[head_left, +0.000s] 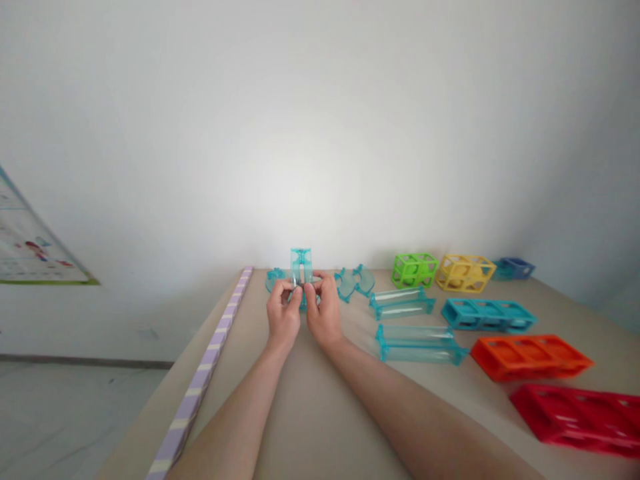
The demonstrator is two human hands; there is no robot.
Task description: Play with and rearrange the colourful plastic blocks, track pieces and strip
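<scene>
A clear teal plastic track piece stands upright near the back of the table, gripped from both sides. My left hand is closed on its left side, thumb toward me. My right hand closes on the right side, its thumb close beside the other. The fingers hide much of the piece's lower part. Just left of my left hand lies a rounded teal piece, partly covered. Right of my right hand are two curved clear teal pieces.
Two straight clear teal tracks lie to the right. Beyond them are green, yellow, blue, teal, orange and red frame blocks. A purple-striped strip runs along the table's left edge; a wall stands behind.
</scene>
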